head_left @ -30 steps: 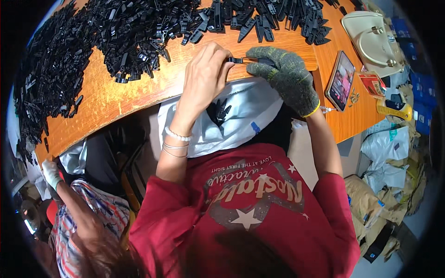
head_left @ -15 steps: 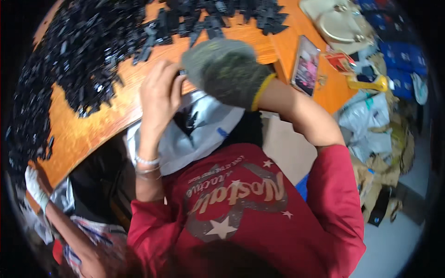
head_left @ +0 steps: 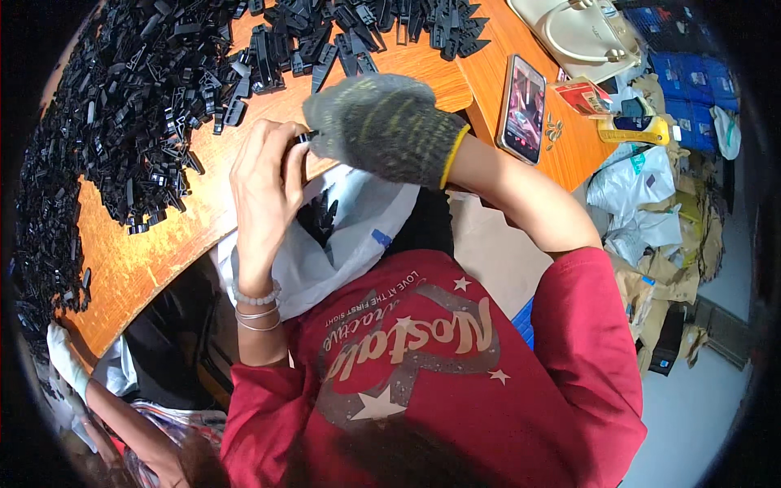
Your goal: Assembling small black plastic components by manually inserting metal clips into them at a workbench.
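Note:
My left hand (head_left: 264, 179), bare with bracelets at the wrist, is closed with thumb and fingertips pinched on a small black plastic part (head_left: 306, 137). Only a sliver of that part shows. Pressed against its other end is my right hand (head_left: 382, 126), closed in a dark grey knitted glove with a yellow cuff; its fingertips are partly hidden. Both hands meet just above the table's near edge. Below them, an open white plastic bag (head_left: 285, 281) in my lap holds some black plastic parts (head_left: 325, 218).
A large pile of black plastic parts (head_left: 154, 106) covers the left and far side of the wooden table (head_left: 122, 268). At the right lie a phone (head_left: 523, 110), a red packet (head_left: 582, 97), a yellow-handled tool (head_left: 634, 130) and a beige handbag (head_left: 573, 37). A co-worker's gloved hand (head_left: 67, 358) rests at lower left.
The view has steadied and shifted slightly. My hands keep their joined pose, a little farther left in the picture, with the small black part still between them.

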Available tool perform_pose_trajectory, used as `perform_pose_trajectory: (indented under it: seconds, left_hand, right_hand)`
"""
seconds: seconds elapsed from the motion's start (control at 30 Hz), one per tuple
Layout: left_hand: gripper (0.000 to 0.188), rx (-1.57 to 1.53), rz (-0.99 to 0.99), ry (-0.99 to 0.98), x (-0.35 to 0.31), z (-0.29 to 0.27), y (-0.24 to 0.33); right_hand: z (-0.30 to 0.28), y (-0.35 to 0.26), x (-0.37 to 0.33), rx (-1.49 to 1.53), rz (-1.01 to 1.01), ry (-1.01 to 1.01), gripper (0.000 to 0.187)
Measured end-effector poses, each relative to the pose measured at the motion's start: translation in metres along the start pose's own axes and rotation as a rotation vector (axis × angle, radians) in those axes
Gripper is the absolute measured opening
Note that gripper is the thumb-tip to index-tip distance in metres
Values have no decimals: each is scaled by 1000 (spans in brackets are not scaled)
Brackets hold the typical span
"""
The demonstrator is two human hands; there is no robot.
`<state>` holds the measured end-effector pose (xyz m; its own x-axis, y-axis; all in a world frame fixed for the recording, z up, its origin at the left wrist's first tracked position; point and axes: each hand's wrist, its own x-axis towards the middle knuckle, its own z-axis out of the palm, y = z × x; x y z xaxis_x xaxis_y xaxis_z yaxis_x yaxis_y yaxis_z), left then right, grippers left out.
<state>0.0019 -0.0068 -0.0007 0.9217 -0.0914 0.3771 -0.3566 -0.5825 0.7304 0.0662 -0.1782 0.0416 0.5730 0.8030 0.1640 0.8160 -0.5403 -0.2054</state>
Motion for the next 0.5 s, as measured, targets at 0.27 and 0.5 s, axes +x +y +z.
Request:
perform_pose_trajectory:
  seconds: [0.27,0.5]
  left_hand:
    - [10,-185,-43,77,-2,-6,-2]
    - [21,-1287,-235,-6,-19,-12,-12]
  right_hand:
    - [1,-13,-41,552,279,219,31]
    - [1,-23,-51,1079,455,276,32]
